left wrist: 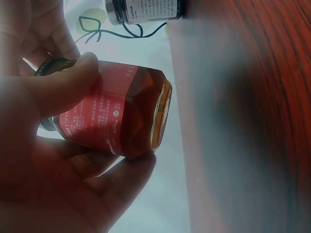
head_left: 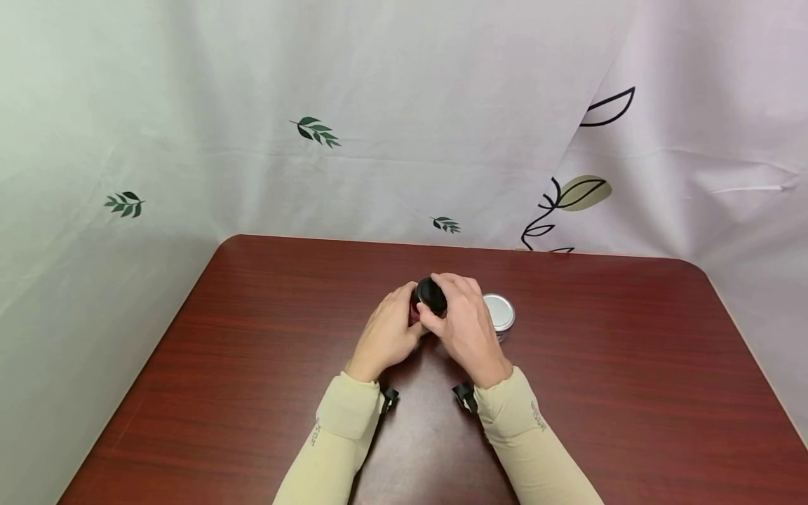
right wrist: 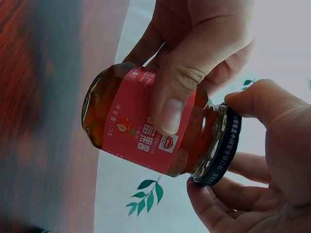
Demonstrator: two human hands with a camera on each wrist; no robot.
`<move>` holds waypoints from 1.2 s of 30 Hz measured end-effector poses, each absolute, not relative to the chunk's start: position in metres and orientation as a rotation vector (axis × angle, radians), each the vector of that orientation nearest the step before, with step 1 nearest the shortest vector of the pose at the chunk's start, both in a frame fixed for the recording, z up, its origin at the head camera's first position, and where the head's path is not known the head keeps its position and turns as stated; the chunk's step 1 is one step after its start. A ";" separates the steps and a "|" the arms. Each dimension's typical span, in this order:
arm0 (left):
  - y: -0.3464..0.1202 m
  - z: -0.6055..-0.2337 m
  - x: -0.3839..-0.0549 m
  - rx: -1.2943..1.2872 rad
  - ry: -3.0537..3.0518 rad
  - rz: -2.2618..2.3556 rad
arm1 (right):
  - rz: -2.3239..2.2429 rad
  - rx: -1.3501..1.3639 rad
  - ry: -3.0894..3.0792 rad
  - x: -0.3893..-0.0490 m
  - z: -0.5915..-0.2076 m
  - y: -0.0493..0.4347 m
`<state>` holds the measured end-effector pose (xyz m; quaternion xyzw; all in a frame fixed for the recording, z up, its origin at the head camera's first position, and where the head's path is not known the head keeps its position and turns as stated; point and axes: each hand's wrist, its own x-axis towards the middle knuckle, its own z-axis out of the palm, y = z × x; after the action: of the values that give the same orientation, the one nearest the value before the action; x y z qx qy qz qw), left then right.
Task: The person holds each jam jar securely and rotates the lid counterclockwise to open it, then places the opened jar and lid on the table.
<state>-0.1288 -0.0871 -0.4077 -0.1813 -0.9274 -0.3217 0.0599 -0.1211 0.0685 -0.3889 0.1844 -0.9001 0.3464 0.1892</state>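
Note:
A faceted glass jam jar [right wrist: 146, 121] with a red label and amber-red contents is held up over the table. My left hand [head_left: 389, 330] grips its body, the thumb [left wrist: 77, 80] across the label. On the jar's mouth sits a black lid [head_left: 432, 294] with white print round its edge. The fingers and thumb of my right hand [head_left: 463, 322] curl round that lid; in the right wrist view its fingertips [right wrist: 199, 194] touch the lid's rim. Just right of my right hand stands a second jar [head_left: 500, 314] with a silver lid, partly covered by the hand.
The reddish-brown wooden table [head_left: 252, 365] spreads out on both sides of my forearms. Behind it hangs a pale curtain [head_left: 379, 84] with leaf prints. In the left wrist view, the second jar's white printed label [left wrist: 151, 9] shows at the top edge.

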 end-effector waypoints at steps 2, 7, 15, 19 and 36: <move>-0.087 -0.407 -0.129 -0.546 -2.813 -0.980 | 0.976 0.519 -2.531 -0.121 -0.389 0.068; -0.088 -0.407 -0.128 -0.535 -2.835 -0.993 | 0.978 0.516 -2.536 -0.121 -0.389 0.068; -0.088 -0.408 -0.129 -0.552 -2.799 -1.001 | 0.989 0.507 -2.554 -0.121 -0.389 0.068; -0.089 -0.408 -0.129 -0.558 -2.788 -0.992 | 0.997 0.504 -2.557 -0.121 -0.389 0.068; -0.089 -0.407 -0.130 -0.548 -2.784 -1.000 | 1.011 0.507 -2.558 -0.120 -0.387 0.069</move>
<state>-0.1296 -0.0887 -0.4071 -0.1818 -0.9233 -0.3316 0.0666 -0.1204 0.0688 -0.3869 0.1785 -0.9010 0.3562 0.1717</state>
